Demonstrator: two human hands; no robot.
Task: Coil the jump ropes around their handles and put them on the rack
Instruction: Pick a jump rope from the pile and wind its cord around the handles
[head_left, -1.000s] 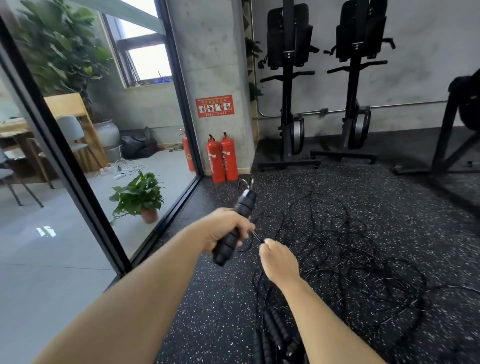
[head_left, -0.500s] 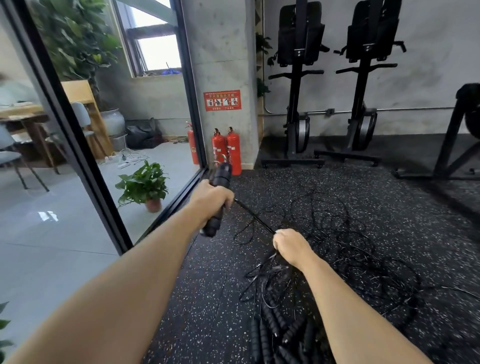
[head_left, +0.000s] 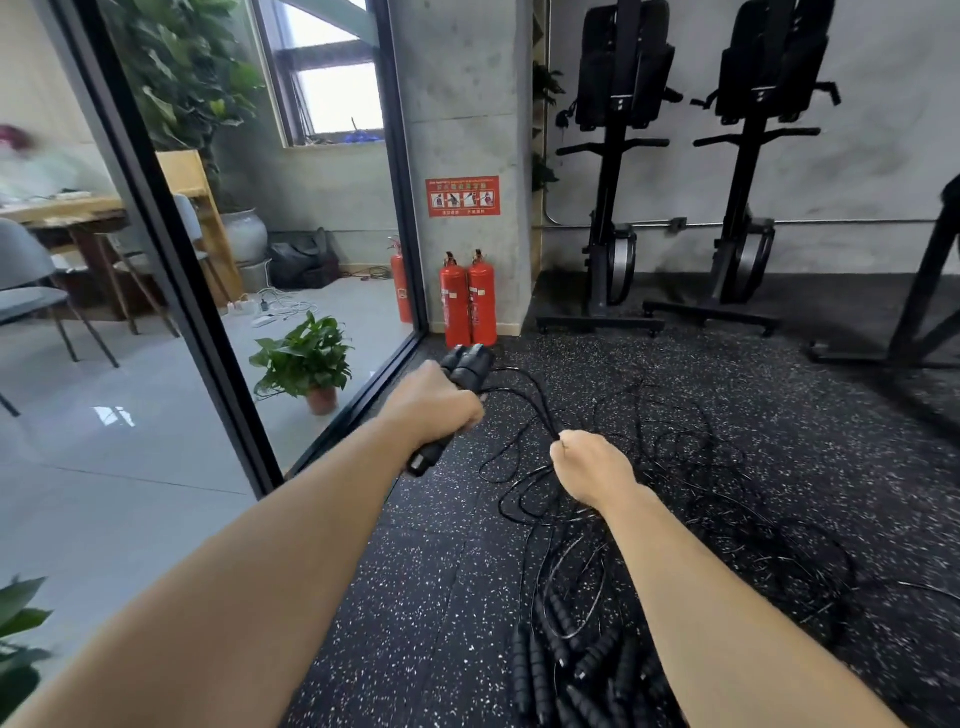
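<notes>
My left hand (head_left: 434, 408) grips a pair of black jump rope handles (head_left: 467, 364), held together and pointing away from me. Thin black rope (head_left: 524, 387) runs from their top ends across to my right hand (head_left: 589, 467), which pinches the strands in a closed fist. Below my right hand the rope drops to a tangle of black ropes (head_left: 727, 493) spread over the speckled floor. Several more black ribbed handles (head_left: 571, 670) lie in a heap near the bottom of the view. No rack for the ropes is in sight.
A glass wall with a black frame (head_left: 171, 249) runs along the left. Two red fire extinguishers (head_left: 467, 299) stand at a concrete pillar. Black exercise machines (head_left: 613, 208) line the back wall. A potted plant (head_left: 306, 364) sits behind the glass.
My left hand has carried the handles up and away from me. My right hand has drawn away from the handles, and the rope between them is longer and looped.
</notes>
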